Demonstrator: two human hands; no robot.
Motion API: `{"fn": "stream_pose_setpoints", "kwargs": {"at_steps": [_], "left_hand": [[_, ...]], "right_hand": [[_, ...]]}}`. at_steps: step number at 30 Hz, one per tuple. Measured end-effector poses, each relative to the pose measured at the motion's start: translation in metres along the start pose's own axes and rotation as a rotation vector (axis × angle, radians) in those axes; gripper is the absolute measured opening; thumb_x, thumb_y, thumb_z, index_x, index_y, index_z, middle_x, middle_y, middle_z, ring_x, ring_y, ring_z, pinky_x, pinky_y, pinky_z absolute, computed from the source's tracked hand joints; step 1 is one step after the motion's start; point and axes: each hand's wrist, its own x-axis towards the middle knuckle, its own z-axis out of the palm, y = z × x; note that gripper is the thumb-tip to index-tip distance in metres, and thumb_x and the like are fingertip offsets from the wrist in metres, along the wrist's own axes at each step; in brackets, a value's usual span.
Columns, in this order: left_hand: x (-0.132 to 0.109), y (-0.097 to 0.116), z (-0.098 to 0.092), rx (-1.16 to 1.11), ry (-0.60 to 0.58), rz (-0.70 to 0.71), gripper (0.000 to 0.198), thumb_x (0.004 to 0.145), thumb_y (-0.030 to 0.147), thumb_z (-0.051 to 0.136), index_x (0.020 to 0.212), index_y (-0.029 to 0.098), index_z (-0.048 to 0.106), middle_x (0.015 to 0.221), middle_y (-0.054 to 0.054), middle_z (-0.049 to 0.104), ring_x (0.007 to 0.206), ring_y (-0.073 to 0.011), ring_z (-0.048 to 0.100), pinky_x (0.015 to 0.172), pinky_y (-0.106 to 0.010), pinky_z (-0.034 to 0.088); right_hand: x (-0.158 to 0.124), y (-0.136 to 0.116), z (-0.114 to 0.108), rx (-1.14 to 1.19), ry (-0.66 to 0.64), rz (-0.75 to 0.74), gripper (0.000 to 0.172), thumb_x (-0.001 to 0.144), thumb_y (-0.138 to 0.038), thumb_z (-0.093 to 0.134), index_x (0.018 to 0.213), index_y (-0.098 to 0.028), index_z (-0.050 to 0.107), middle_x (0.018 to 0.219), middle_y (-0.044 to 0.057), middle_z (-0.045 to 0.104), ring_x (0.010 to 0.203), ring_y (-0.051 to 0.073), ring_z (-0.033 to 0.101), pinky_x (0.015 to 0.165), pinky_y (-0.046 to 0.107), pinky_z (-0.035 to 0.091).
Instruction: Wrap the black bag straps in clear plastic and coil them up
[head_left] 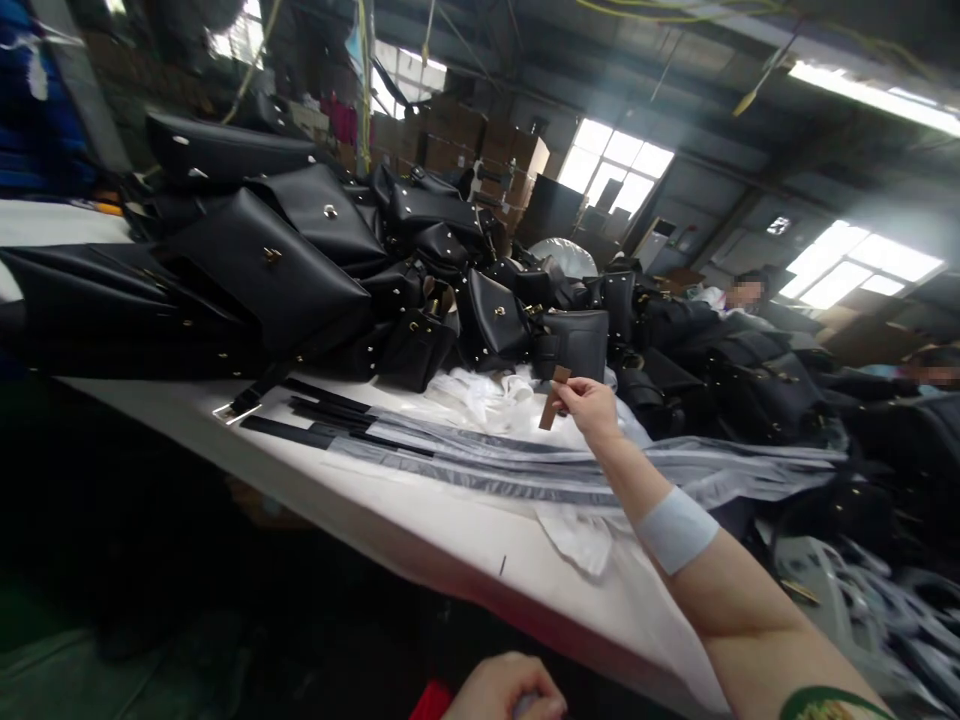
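Note:
My right hand point(591, 405) reaches out over the table, thumb and fingers pinched on a small flat brown strip point(550, 402). Low in the view, at the bottom edge, my left hand point(504, 690) is curled closed; a bit of something greyish shows at its fingers, too little to name. Below and left of the right hand, long black straps point(480, 462), partly in clear plastic wrap, lie along the white table point(420, 520). One strap ends in a metal buckle point(234, 412). Crumpled white wrapping point(487, 398) lies just left of the right hand.
Black handbags point(300, 270) with metal fittings are heaped along the back of the table. More bags point(765, 385) are piled at the right. Other people point(746, 295) are partly visible behind them. White plastic frames point(832, 590) stand at the lower right.

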Motion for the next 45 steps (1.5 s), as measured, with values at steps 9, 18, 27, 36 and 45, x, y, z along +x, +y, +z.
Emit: {"fn": "stream_pose_setpoints", "kwargs": {"at_steps": [9,18,27,36,45], "left_hand": [[-0.014,0.035,0.027,0.029,0.043,-0.007,0.026,0.09,0.035,0.049,0.087,0.018,0.069,0.089,-0.004,0.07,0.084,-0.0179,0.062,0.079,-0.026,0.045],[-0.007,0.041,0.049,0.082,0.007,0.009,0.025,0.09,0.035,0.05,0.088,0.019,0.069,0.089,-0.003,0.071,0.085,-0.018,0.063,0.079,-0.026,0.045],[-0.004,0.052,0.06,0.126,0.009,-0.008,0.029,0.091,0.038,0.048,0.084,0.018,0.067,0.083,-0.003,0.068,0.078,-0.0175,0.06,0.075,-0.026,0.045],[-0.002,0.055,0.068,0.118,-0.017,-0.036,0.029,0.09,0.041,0.049,0.085,0.018,0.067,0.085,-0.003,0.068,0.079,-0.0179,0.061,0.075,-0.027,0.046],[-0.006,0.047,0.065,-0.052,-0.016,-0.151,0.044,0.095,0.048,0.039,0.1,0.016,0.07,0.096,-0.005,0.071,0.089,-0.0201,0.064,0.087,-0.032,0.048]], "right_hand": [[-0.133,0.036,-0.135,-0.416,0.139,-0.121,0.033,0.079,-0.05,0.066,0.07,-0.019,0.07,0.066,0.005,0.069,0.062,0.018,0.061,0.061,0.028,0.044],[-0.238,0.098,-0.158,-0.699,0.023,-0.161,0.021,0.087,-0.02,0.05,0.085,-0.018,0.071,0.088,0.009,0.071,0.086,0.021,0.063,0.078,0.029,0.043],[-0.27,0.145,-0.177,-0.682,-0.104,-0.07,0.012,0.084,-0.021,0.058,0.083,-0.017,0.07,0.087,0.008,0.072,0.084,0.021,0.065,0.078,0.029,0.046],[-0.275,0.146,-0.209,-0.529,0.176,-0.019,0.028,0.094,-0.027,0.043,0.103,-0.017,0.068,0.103,0.013,0.071,0.098,0.024,0.065,0.09,0.039,0.05],[-0.315,0.009,-0.206,0.127,0.118,-0.1,0.02,0.085,-0.04,0.061,0.085,-0.02,0.063,0.098,0.009,0.066,0.096,0.025,0.062,0.089,0.041,0.049]]}}
